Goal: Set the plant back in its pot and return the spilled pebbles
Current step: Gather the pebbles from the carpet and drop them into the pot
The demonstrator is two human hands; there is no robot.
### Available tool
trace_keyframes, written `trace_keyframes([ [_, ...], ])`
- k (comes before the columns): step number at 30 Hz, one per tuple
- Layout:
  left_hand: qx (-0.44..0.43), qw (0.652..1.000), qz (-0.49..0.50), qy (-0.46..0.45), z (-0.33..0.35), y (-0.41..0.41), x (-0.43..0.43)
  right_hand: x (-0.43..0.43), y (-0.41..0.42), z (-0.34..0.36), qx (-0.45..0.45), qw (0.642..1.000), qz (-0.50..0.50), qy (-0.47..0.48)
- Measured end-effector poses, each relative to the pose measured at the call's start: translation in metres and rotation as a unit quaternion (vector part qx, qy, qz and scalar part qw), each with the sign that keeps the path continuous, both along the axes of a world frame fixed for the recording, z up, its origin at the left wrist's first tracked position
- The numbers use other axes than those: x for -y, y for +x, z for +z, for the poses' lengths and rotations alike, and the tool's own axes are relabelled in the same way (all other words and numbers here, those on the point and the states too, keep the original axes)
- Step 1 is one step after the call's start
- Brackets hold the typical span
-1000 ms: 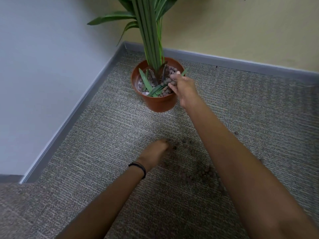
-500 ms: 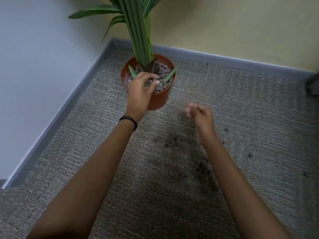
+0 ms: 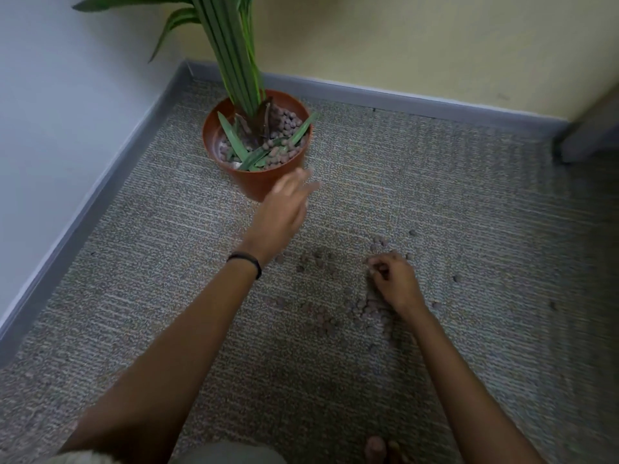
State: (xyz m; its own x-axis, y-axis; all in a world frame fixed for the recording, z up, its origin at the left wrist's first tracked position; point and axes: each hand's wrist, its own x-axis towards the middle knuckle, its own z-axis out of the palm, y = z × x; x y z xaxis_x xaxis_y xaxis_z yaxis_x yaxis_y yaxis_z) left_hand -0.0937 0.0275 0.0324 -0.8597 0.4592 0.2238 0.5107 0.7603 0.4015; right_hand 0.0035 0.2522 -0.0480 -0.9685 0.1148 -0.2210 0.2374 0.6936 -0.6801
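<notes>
The green plant [image 3: 234, 55] stands upright in the terracotta pot [image 3: 261, 182] in the room's corner, with brown pebbles [image 3: 284, 123] around its stem. Spilled pebbles [image 3: 365, 309] lie scattered on the carpet in front of the pot. My left hand [image 3: 284, 204], blurred, hovers just in front of the pot with its fingers spread and nothing in it. My right hand [image 3: 392, 279] is down on the carpet among the spilled pebbles, its fingers curled and pinching some of them.
Grey skirting [image 3: 100, 182] runs along the white wall on the left and the yellow wall behind. A grey furniture corner [image 3: 589, 139] stands at the right. A few stray pebbles [image 3: 552, 304] lie further right. My toes [image 3: 378, 450] show at the bottom edge.
My left hand has drawn back from over the pot to in front of it and opened. My right hand has dropped to the carpet and curled onto the spilled pebbles.
</notes>
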Motion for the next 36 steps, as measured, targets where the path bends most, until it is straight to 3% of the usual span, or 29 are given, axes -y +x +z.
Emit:
trace_keyframes([
  [4,0.114,0.975,-0.138,-0.13,-0.034,0.031,0.0,-0.01,0.009,0.006,0.017,0.997,0.05,0.049],
  [9,0.149,0.957,-0.206,-0.138,-0.05,0.053,-0.001,-0.002,0.021,0.009,0.094,0.976,0.179,0.08],
  [12,0.23,0.934,-0.23,-0.149,-0.053,0.062,-0.001,0.003,0.025,0.01,0.089,0.961,0.235,0.116],
  [18,0.272,0.913,-0.233,-0.192,-0.057,0.071,0.002,0.01,0.027,0.013,0.096,0.955,0.243,0.139],
  [24,0.282,0.912,-0.24,-0.176,-0.063,0.075,0.005,0.029,0.028,0.014,0.076,0.961,0.252,0.086],
  [32,0.332,0.905,-0.203,-0.171,-0.065,0.074,0.006,0.056,0.019,0.019,0.079,0.944,0.296,0.119],
  [36,0.338,0.91,-0.194,-0.14,-0.066,0.076,0.011,0.056,0.021,0.026,0.061,0.922,0.334,0.185],
])
